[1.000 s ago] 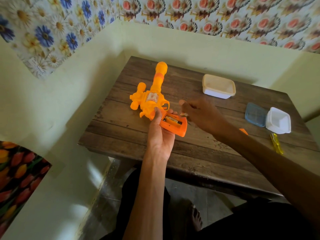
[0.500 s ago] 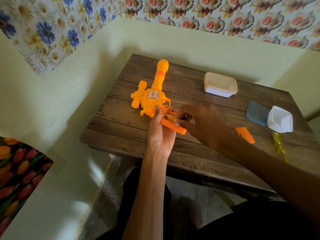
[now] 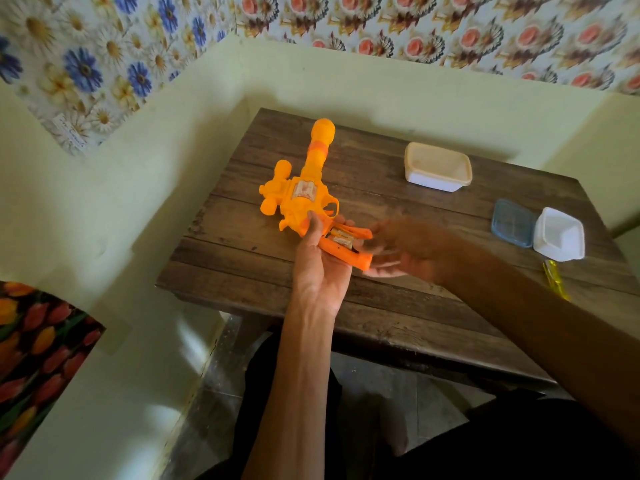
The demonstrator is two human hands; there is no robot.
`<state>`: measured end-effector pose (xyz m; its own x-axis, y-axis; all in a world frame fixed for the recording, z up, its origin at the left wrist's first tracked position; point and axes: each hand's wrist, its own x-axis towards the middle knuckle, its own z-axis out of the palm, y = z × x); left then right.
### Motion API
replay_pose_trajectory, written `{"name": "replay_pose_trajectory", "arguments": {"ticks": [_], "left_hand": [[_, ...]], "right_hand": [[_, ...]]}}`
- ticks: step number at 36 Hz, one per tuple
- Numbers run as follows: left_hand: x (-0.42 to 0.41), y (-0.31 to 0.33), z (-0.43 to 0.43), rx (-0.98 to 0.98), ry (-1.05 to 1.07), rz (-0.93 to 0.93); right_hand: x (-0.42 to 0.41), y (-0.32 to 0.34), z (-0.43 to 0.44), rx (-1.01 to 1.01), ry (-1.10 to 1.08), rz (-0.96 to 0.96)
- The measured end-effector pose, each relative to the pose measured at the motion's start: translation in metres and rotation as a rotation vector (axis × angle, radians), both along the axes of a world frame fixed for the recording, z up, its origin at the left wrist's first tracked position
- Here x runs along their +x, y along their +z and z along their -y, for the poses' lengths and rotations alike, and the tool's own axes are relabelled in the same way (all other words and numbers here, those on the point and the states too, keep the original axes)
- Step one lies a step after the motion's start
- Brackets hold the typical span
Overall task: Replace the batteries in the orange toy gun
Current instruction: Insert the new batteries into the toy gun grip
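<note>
The orange toy gun [image 3: 304, 199] lies over the wooden table [image 3: 242, 251], its barrel pointing away from me. My left hand [image 3: 318, 268], palm up, grips the gun's handle from below, with the thumb on the body. The handle's battery compartment is open, and batteries [image 3: 341, 237] show inside it. Just right of the handle's end is my right hand [image 3: 405, 247], blurred by motion. Its fingers point left toward the compartment, look loosely extended, and I see nothing held in them.
A white box with a cream lid [image 3: 438, 166] stands at the back of the table. At the right are a blue lid [image 3: 512, 222], a small white tub [image 3: 558, 233] and a yellow screwdriver [image 3: 556, 280]. Walls close in behind and to the left.
My right hand was down on the battery compartment half a second ago; it has now drawn slightly right, uncovering the batteries. My right arm now hides the orange cover on the table.
</note>
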<state>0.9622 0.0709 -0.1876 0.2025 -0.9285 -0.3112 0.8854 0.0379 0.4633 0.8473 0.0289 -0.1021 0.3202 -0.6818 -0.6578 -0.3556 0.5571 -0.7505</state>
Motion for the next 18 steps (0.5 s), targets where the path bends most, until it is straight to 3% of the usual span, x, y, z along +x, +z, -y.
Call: {"name": "replay_pose_trajectory", "arguments": {"ticks": [2, 5, 11, 15, 18], "left_hand": [[-0.001, -0.003, 0.000, 0.025, -0.011, 0.032], [-0.002, -0.002, 0.000, 0.008, -0.034, 0.044], [0.002, -0.009, 0.004, -0.052, -0.058, -0.069], [0.004, -0.002, 0.002, -0.047, 0.001, 0.000], [0.003, 0.001, 0.000, -0.045, -0.004, 0.007]], "right_hand": [[0.002, -0.003, 0.003, 0.116, -0.029, 0.040], [0.004, -0.009, 0.004, 0.068, -0.009, 0.002], [0.005, -0.010, -0.004, -0.226, -0.009, -0.012], [-0.007, -0.018, -0.013, -0.410, 0.040, -0.111], [-0.037, -0.027, -0.020, -0.568, -0.043, -0.240]]}}
